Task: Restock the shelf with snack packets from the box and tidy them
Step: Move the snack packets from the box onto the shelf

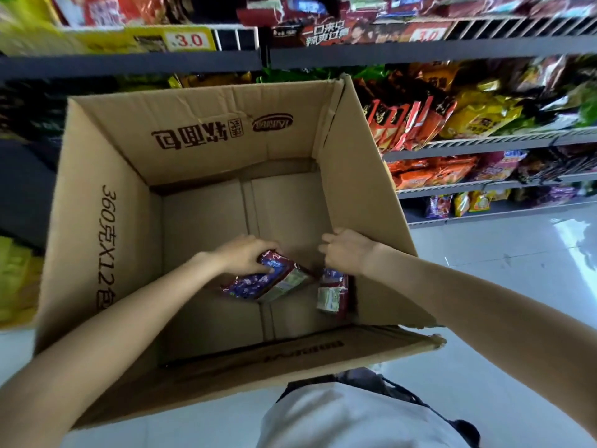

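A large open cardboard box (106, 195) stands on the floor in front of the shelves. Inside it, my left hand (245, 255) grips a small stack of purple and red snack packets (268, 282) lifted off the box bottom. Another packet (332, 291) of the same kind stands on edge against the box's right wall. My right hand (347, 250) hovers just above that packet with fingers loosely curled, holding nothing that I can see. The rest of the box bottom is bare cardboard.
Store shelves (484, 147) filled with red, orange and yellow snack packets rise behind and to the right of the box. A yellow price tag (189, 38) sits on the upper rail. Glossy white floor (517, 270) lies to the right.
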